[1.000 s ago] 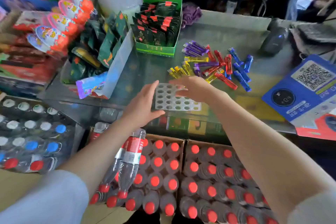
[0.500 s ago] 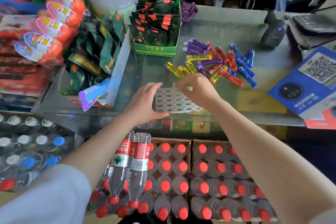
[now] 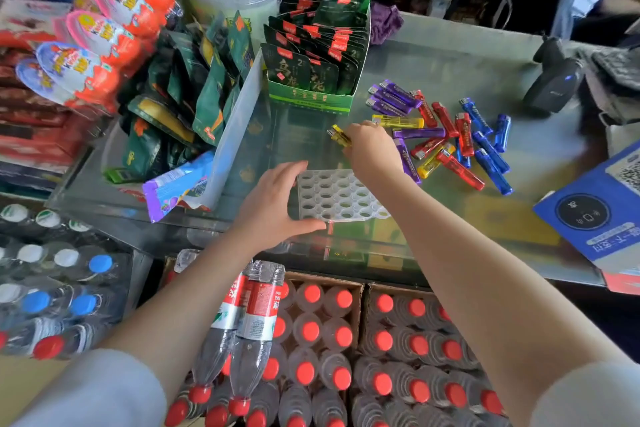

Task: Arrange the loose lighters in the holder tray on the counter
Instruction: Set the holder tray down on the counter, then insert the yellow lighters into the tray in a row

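Observation:
A white holder tray (image 3: pixel 337 196) with rows of round holes lies on the glass counter near its front edge; no lighter stands in it. My left hand (image 3: pixel 273 204) rests against the tray's left side, thumb along its front edge. My right hand (image 3: pixel 372 149) is just behind the tray, fingers closed on yellow lighters (image 3: pixel 340 135) that stick out to the left. A pile of loose lighters (image 3: pixel 446 135) in purple, red, blue and yellow lies to the right of that hand.
A green display box of dark packets (image 3: pixel 317 55) stands behind the tray. A clear bin of snack bags (image 3: pixel 194 94) is at the left. A barcode scanner (image 3: pixel 554 80) and a blue QR sign (image 3: pixel 595 211) sit at the right. Bottle crates stand below the counter.
My right hand has moved from over the tray back to the yellow lighters and closed on them. My left hand stays at the tray's left side.

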### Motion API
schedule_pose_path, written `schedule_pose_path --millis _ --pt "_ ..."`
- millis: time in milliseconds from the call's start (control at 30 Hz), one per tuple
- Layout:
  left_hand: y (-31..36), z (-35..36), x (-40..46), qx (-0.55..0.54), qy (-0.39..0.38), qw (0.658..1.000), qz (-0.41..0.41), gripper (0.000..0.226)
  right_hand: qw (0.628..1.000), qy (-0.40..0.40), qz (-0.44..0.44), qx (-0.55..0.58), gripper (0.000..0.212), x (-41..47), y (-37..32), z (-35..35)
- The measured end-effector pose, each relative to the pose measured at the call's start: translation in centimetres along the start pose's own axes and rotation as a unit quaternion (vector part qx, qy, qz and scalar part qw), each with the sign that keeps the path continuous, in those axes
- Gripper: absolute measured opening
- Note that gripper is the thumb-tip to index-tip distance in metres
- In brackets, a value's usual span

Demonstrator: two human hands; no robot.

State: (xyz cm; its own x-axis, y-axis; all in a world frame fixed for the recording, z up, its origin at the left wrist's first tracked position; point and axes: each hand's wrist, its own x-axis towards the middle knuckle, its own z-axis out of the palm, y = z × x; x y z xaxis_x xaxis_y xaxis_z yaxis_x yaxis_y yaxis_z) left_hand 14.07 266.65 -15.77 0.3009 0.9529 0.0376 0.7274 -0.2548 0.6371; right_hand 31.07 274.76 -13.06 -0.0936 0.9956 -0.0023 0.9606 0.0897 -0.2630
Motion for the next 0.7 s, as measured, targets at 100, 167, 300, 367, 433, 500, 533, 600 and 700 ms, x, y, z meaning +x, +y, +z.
schedule_pose_path --millis 100,167,300,367,433,500,533,600,700 --pt "-0.1 0.0 0.1 -0.010 -0.001 1.000 -0.004 0.092 0.999 -0.021 0.012 -0.023 0.014 0.4 0.0 -0.1" --pt "-0.2 0.0 0.0 -0.018 -0.006 1.000 -0.004 0.092 0.999 -0.041 0.013 -0.007 0.015 0.6 0.3 -0.4" --pt "-0.2 -0.1 -0.1 -0.029 -0.013 1.000 0.003 0.090 0.983 0.037 0.017 0.178 0.016 -0.9 0.8 -2.0" --pt "-0.1 -0.2 -0.2 -0.031 -0.016 0.999 0.006 0.090 0.950 0.043 0.053 0.305 0.013 -2.5 1.1 -2.7" --pt "-0.1 -0.3 -0.3 -0.035 -0.025 0.999 0.008 0.089 0.903 -0.014 0.080 0.422 0.009 -4.2 1.5 -2.7" --pt "0.1 -0.5 -0.4 -0.035 -0.039 0.999 0.013 0.090 0.860 -0.049 0.098 0.499 0.003 -5.6 1.6 -2.0" --pt "0.1 -0.5 -0.4 -0.034 -0.044 0.998 0.015 0.092 0.845 -0.052 0.106 0.521 0.003 -5.9 1.6 -1.5" --pt "0.1 -0.4 -0.5 -0.043 -0.042 0.998 0.014 0.098 0.827 -0.047 0.117 0.548 0.008 -6.2 1.1 -0.8" --pt "0.1 -0.3 -0.6 -0.056 -0.027 0.998 0.008 0.103 0.826 -0.035 0.103 0.553 0.006 -6.0 0.1 -0.3"
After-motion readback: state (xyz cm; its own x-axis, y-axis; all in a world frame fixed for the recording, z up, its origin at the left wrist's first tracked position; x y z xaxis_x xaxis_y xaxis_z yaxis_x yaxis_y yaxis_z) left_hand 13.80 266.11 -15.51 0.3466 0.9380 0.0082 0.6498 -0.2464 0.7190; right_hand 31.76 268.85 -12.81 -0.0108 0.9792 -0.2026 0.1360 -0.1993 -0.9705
